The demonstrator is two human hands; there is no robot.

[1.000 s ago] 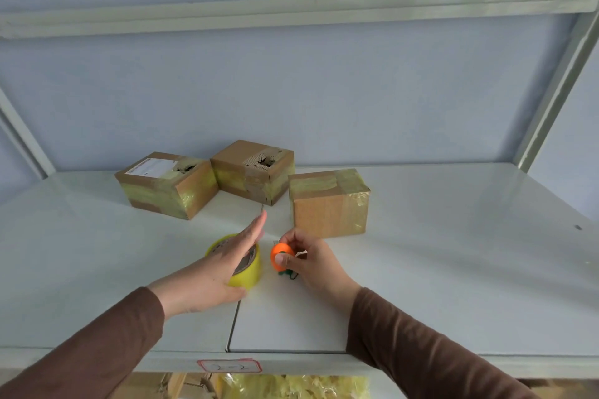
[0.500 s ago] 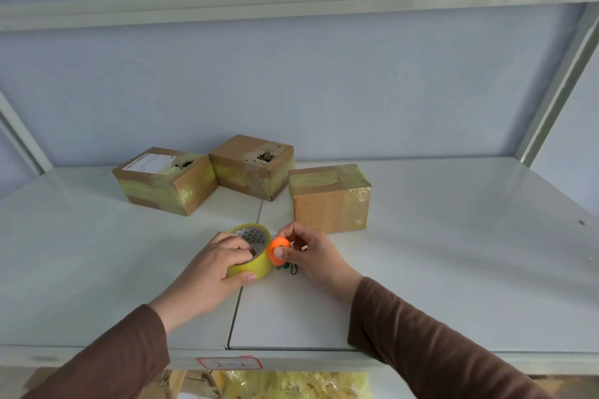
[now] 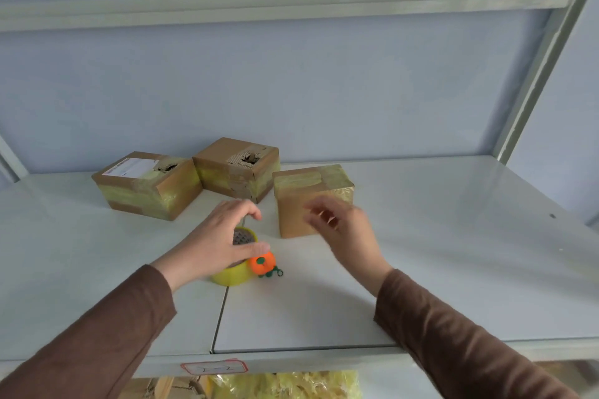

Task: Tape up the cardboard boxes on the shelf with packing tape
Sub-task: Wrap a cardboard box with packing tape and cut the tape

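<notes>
three boxes sit toward the back of the shelf (image 3: pixel 453 253). the left box (image 3: pixel 146 186) and the middle box (image 3: pixel 238 168) touch at a corner, and both carry bands of yellowish tape round their sides, though each has a torn hole in its top that looks uncovered. the right box (image 3: pixel 311 201) stands a little apart, nearer the person, with tape across its top and down its right side; its front face shows bare cardboard.

the tape roll (image 3: pixel 231 274) lies flat on the shelf in front of the boxes. the left hand (image 3: pixel 215 246) is over it, fingers curved with the thumb across the far rim, but whether it grips the roll or only covers it i cannot tell. a small orange cutter (image 3: pixel 262 264) with a green tail rests on the shelf, touching the roll on its right.

the right hand (image 3: pixel 343 227) is raised in front of the right box, blurred, its fingers spread and loose, holding nothing.

judging by this, all three boxes have some tape on them, so much of the work seems done. what may be left is sealing the torn tops, and perhaps another strip on the right box. no free strip of tape is visible.
</notes>
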